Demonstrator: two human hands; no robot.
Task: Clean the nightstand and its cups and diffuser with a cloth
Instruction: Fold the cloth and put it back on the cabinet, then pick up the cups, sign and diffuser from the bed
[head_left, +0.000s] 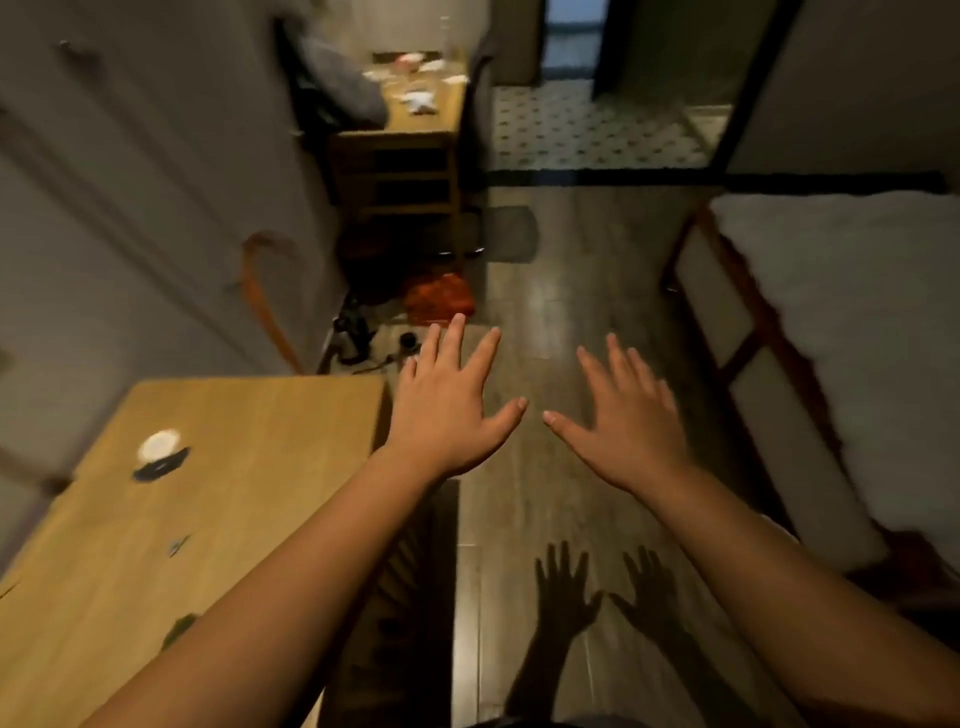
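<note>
Stretching ahead, a bare wood floor runs between the bed's edge and a near wooden tabletop. The cluttered nightstand stands far off by the wall. Left hand and right hand hover, fingers spread wide, holding nothing.

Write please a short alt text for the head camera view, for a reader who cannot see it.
Two bare hands, left hand and right hand, stretch forward open and empty above a dark wooden floor. A wooden table stands at left, a white-covered bed at right, and a cluttered wooden nightstand farther ahead.
</note>
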